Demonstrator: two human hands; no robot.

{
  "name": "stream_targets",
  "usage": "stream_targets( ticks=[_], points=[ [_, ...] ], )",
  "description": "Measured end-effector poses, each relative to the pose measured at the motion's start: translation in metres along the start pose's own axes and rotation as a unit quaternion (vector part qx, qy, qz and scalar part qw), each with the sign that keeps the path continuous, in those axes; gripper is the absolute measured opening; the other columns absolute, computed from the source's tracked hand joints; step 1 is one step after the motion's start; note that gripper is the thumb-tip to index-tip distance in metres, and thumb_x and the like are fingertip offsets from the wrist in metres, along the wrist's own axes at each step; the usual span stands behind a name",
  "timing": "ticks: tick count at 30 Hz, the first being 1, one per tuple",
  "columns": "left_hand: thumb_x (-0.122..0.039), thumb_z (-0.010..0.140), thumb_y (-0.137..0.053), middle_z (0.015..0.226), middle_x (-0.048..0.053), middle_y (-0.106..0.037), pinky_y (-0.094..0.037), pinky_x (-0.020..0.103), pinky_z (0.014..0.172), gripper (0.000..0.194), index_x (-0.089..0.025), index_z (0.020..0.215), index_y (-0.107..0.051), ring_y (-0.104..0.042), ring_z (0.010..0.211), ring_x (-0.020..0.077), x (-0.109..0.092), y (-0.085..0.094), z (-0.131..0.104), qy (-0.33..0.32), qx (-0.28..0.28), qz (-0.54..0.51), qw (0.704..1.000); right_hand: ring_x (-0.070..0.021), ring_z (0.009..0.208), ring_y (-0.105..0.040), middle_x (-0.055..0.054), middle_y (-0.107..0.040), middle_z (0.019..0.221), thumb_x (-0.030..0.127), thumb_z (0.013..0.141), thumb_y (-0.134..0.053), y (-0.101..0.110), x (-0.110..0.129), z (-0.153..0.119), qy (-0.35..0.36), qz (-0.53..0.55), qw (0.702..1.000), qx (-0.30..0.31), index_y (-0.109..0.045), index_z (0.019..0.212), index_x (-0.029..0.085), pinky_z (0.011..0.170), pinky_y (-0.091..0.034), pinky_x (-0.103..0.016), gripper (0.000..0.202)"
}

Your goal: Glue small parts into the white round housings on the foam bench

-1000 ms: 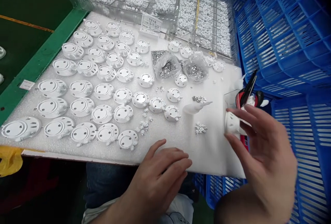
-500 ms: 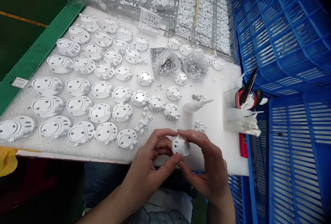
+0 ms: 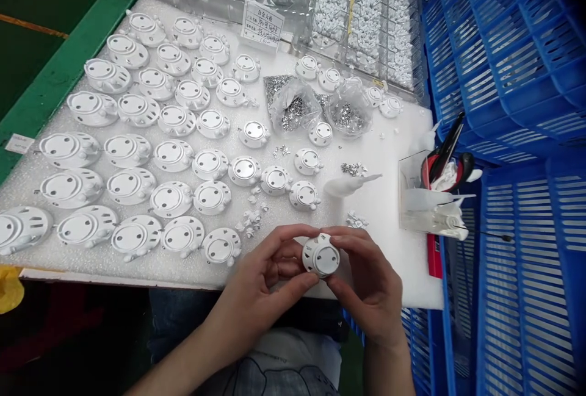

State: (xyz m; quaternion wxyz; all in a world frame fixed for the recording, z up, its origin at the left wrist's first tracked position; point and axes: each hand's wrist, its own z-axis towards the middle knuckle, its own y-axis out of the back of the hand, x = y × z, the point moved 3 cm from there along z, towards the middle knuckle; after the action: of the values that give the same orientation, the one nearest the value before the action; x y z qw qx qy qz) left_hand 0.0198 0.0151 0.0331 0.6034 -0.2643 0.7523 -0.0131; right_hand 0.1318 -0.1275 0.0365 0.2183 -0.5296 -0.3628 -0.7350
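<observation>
Between my two hands is a round white plastic part (image 3: 321, 255) with slots round its rim and two dark holes in its raised face. My left hand (image 3: 270, 280) grips its left side, thumb below and index finger above. On the other side my right hand (image 3: 370, 280) pinches the rim with thumb and fingertips. Just beyond my hands lie a small heap of white pieces (image 3: 356, 220) and another loose cluster of white bits (image 3: 249, 222). A white squeeze bottle with a thin nozzle (image 3: 350, 185) rests past the part.
Rows of similar white round parts (image 3: 171, 199) cover the foam sheet's left. Bags of small metal pieces (image 3: 295, 106) lie mid-table, with clear compartment trays (image 3: 311, 5) behind. A clear box (image 3: 407, 216) holds scissors (image 3: 442, 161) and bottles. Blue crates (image 3: 517, 66) border the right.
The white part has turned in my fingers, so its flat face with two holes now points up toward me. Both hands keep hold of it. The view has shifted slightly.
</observation>
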Motion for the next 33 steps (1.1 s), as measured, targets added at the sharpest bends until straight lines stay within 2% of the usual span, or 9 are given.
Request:
stream_targets(
  ticks=[6,12,15,21,23,24,26,29,33],
  points=[
    [-0.014,0.091,-0.071,0.095,0.002,-0.083,-0.069,0.03,0.081,0.037,-0.026,0.125,-0.07,-0.083,0.088,0.0207,-0.006,-0.001,0.001,0.019,0.007,-0.026,0.999,-0.0288,0.113,-0.072,-0.012,-0.073,0.12,0.036,0.098,-0.064,0.002,0.0,-0.001,-0.004,0.023,1.0,-0.01,-0.07,0.126,0.029,0.091,-0.064,-0.047,0.029],
    [-0.005,0.09,-0.069,0.088,-0.003,-0.084,-0.069,0.03,0.085,0.036,-0.03,0.115,-0.078,-0.084,0.084,0.0174,-0.006,0.001,0.004,0.038,0.026,-0.109,0.993,-0.0245,0.11,-0.072,-0.008,-0.074,0.119,0.017,0.096,-0.064,0.001,0.001,-0.002,0.021,-0.017,0.999,-0.026,-0.069,0.127,0.032,0.089,-0.063,-0.042,0.035],
    [-0.005,0.09,-0.068,0.091,-0.005,-0.085,-0.069,0.029,0.085,0.039,-0.032,0.115,-0.08,-0.084,0.083,0.0169,-0.005,0.001,0.003,0.04,0.035,-0.124,0.991,-0.0233,0.103,-0.073,-0.006,-0.075,0.112,0.014,0.094,-0.067,-0.001,0.0,-0.003,0.037,-0.042,0.997,-0.057,-0.069,0.124,0.033,0.084,-0.063,-0.04,0.036],
    [-0.01,0.091,-0.071,0.115,-0.001,-0.086,-0.066,0.028,0.093,0.037,-0.032,0.119,-0.082,-0.082,0.105,0.0191,-0.005,0.002,0.003,-0.008,0.011,-0.029,1.0,-0.0229,0.095,-0.073,-0.005,-0.076,0.103,0.01,0.092,-0.068,-0.005,0.001,-0.01,0.09,-0.118,0.981,-0.129,-0.068,0.125,0.031,0.078,-0.063,-0.04,0.039],
    [-0.012,0.09,-0.075,0.119,0.0,-0.084,-0.064,0.027,0.095,0.039,-0.031,0.124,-0.079,-0.081,0.104,0.0191,-0.004,0.001,0.003,-0.035,0.013,0.003,0.999,-0.0216,0.09,-0.072,-0.004,-0.075,0.098,0.006,0.089,-0.07,-0.006,0.002,-0.013,0.118,-0.125,0.973,-0.155,-0.069,0.125,0.029,0.072,-0.061,-0.038,0.042],
    [-0.013,0.088,-0.078,0.117,0.001,-0.084,-0.064,0.027,0.092,0.04,-0.03,0.125,-0.079,-0.081,0.1,0.0186,-0.003,0.001,0.002,-0.048,0.009,0.026,0.998,-0.021,0.087,-0.071,-0.004,-0.075,0.095,0.004,0.088,-0.07,-0.007,0.001,-0.014,0.13,-0.126,0.969,-0.166,-0.069,0.124,0.028,0.069,-0.061,-0.037,0.043],
    [-0.014,0.086,-0.079,0.098,-0.001,-0.083,-0.062,0.022,0.078,0.037,-0.028,0.12,-0.078,-0.077,0.083,0.0153,0.0,-0.002,0.0,-0.07,-0.003,0.087,0.994,-0.0199,0.082,-0.069,-0.003,-0.073,0.092,0.003,0.087,-0.07,-0.008,0.001,-0.016,0.153,-0.129,0.963,-0.18,-0.07,0.123,0.026,0.064,-0.059,-0.035,0.043],
    [-0.013,0.092,-0.068,0.072,-0.007,-0.066,-0.048,0.018,0.058,0.02,-0.026,0.105,-0.075,-0.06,0.061,0.0104,0.006,-0.008,-0.001,-0.103,-0.015,0.179,0.978,-0.0188,0.08,-0.069,-0.004,-0.073,0.093,0.0,0.088,-0.069,-0.009,0.002,-0.017,0.185,-0.132,0.957,-0.182,-0.072,0.122,0.022,0.063,-0.058,-0.034,0.041],
    [-0.013,0.096,-0.06,0.069,-0.008,-0.057,-0.039,0.02,0.057,0.013,-0.024,0.1,-0.066,-0.052,0.058,0.01,0.006,-0.016,0.0,-0.165,-0.013,0.245,0.955,-0.0191,0.083,-0.071,-0.004,-0.074,0.093,-0.002,0.087,-0.068,0.001,0.012,-0.017,0.153,-0.134,0.966,-0.16,-0.073,0.122,0.023,0.067,-0.06,-0.034,0.043]
  ],
)
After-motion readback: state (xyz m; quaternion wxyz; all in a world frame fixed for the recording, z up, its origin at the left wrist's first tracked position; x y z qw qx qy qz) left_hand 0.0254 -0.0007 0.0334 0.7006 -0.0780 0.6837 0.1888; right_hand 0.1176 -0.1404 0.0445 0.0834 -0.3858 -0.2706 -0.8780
